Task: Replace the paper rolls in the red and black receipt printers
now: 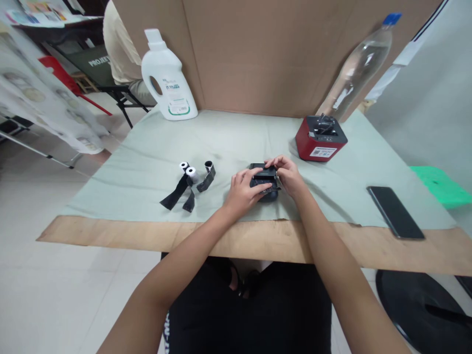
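Observation:
A small black device (264, 179), probably a portable receipt printer, lies on the cloth near the table's front edge. My left hand (243, 189) grips it from the left, with fingers reaching across its top. At its right edge my right hand (286, 173) has its fingers bent against the device. The hands partly cover it, so fine details are hidden. To the left lie small paper rolls: one white roll (191, 173), another white roll (183, 166) behind it, and a dark roll (208, 167). Black strips (176, 192) trail from them.
A white detergent bottle (170, 78) stands back left against a cardboard panel (250, 59). At back right, a red box-shaped device (320, 140) sits before a tall clear bottle (359, 66). A phone (395, 212) lies front right, near a green stool (440, 187). Another person's sleeve (120, 44) shows behind.

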A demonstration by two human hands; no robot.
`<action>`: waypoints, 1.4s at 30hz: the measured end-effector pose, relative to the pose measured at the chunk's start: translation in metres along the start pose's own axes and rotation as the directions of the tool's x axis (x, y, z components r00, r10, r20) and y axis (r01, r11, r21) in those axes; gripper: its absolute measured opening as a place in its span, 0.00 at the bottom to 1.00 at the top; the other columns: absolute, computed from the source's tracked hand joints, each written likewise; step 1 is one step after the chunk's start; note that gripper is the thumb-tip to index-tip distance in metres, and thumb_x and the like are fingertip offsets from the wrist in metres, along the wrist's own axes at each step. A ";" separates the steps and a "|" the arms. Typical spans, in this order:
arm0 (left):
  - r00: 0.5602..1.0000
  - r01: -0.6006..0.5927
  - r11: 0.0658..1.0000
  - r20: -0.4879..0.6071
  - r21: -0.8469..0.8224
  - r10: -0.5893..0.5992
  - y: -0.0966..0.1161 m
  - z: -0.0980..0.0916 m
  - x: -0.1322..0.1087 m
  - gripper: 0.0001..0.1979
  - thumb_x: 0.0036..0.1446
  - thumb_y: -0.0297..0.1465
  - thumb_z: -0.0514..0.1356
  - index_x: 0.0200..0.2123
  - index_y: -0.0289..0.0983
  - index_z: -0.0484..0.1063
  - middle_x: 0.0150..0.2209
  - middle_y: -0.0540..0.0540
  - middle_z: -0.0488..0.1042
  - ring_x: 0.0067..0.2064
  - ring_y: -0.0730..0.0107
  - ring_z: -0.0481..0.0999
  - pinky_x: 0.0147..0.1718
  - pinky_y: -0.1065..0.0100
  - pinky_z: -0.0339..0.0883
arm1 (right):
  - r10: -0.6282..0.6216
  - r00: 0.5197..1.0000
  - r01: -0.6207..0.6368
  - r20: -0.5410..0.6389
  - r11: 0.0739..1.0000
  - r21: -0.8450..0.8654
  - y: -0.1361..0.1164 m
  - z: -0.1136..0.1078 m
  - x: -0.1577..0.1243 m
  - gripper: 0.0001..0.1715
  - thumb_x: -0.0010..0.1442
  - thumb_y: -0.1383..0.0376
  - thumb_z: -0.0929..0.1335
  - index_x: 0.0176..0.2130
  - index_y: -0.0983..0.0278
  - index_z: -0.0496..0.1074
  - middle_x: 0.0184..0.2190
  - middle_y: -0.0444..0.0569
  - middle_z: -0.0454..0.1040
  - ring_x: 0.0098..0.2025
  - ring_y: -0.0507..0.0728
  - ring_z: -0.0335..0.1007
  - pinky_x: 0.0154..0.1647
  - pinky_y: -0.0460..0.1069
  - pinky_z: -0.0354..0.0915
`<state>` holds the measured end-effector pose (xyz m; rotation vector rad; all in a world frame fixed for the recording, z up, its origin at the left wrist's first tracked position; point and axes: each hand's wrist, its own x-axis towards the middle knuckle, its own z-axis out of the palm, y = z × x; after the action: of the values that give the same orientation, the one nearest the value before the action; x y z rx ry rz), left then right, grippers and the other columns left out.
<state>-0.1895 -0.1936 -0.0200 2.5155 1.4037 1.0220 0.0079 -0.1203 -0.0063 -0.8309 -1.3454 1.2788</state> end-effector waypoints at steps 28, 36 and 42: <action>0.925 0.268 0.962 0.293 -0.056 -0.241 -0.005 -0.019 0.003 0.45 0.50 0.35 0.73 0.70 0.45 0.63 0.78 0.37 0.55 0.73 0.37 0.64 0.66 0.38 0.63 | 0.166 0.982 -0.148 0.093 0.973 -0.175 0.003 -0.012 -0.003 0.35 0.47 0.58 0.73 0.54 0.54 0.65 0.45 0.47 0.79 0.50 0.65 0.77 0.52 0.60 0.75; 0.964 0.235 0.966 0.156 -0.110 -0.217 -0.011 -0.010 0.002 0.34 0.59 0.43 0.70 0.67 0.44 0.69 0.72 0.36 0.64 0.69 0.43 0.68 0.66 0.42 0.64 | 0.128 0.991 -0.133 -0.036 0.948 -0.290 0.000 -0.017 -0.026 0.30 0.53 0.53 0.75 0.53 0.54 0.68 0.63 0.53 0.74 0.66 0.67 0.71 0.70 0.66 0.65; 0.965 0.249 0.917 0.002 -0.311 -0.261 -0.016 0.002 0.011 0.17 0.71 0.44 0.60 0.55 0.42 0.78 0.61 0.39 0.71 0.65 0.53 0.72 0.68 0.51 0.66 | 0.087 0.996 -0.060 0.030 0.861 -0.505 -0.013 0.004 -0.069 0.38 0.56 0.55 0.75 0.63 0.56 0.68 0.64 0.57 0.73 0.68 0.73 0.69 0.70 0.72 0.63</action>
<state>-0.1961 -0.1756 -0.0217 2.0404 1.4078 1.1413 0.0199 -0.1894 -0.0088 -1.2249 -1.7413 1.0153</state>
